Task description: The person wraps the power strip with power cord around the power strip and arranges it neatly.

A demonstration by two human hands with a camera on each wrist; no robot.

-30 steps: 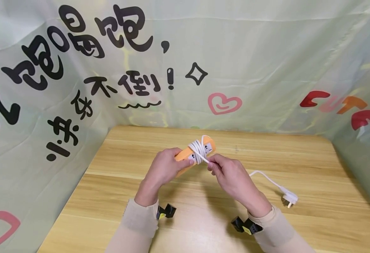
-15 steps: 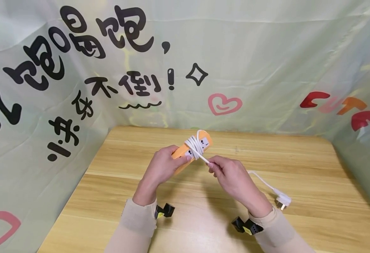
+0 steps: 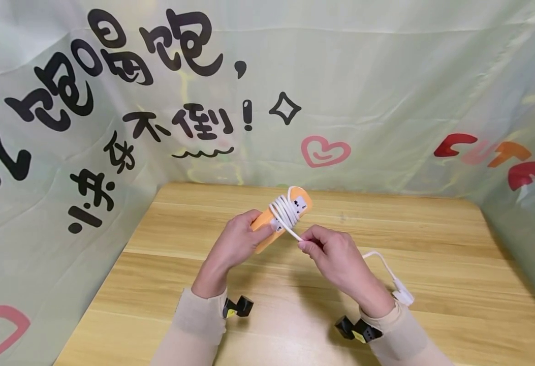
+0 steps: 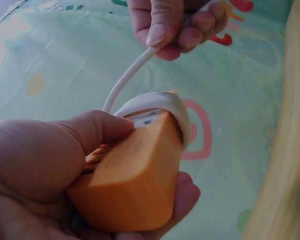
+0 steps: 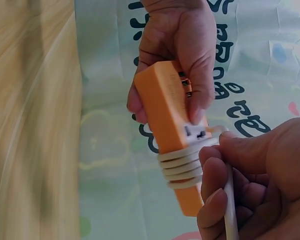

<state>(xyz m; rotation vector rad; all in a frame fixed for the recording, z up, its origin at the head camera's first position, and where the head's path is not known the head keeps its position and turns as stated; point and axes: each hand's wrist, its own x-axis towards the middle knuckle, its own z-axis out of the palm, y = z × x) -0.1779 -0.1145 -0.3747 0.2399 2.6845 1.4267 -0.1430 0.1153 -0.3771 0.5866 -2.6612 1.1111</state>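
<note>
An orange power strip with white socket panels is held tilted above the table by my left hand, thumb across its top face and fingers underneath. Several turns of white cord wrap its middle, as the right wrist view shows from the side with the coils lying next to each other. My right hand pinches the cord between thumb and fingers, just right of the strip, and the stretch between is taut. Past that hand the cord's free end runs to a white plug, partly hidden behind the right wrist.
A wooden table lies below both hands. Pale printed cloth hangs at its back and on both sides. Each wrist bears a small black camera.
The power strip rose slightly and turned a little in my left hand. The plug slid left and toward me, behind the right wrist. My right hand keeps its pinch on the cord.
</note>
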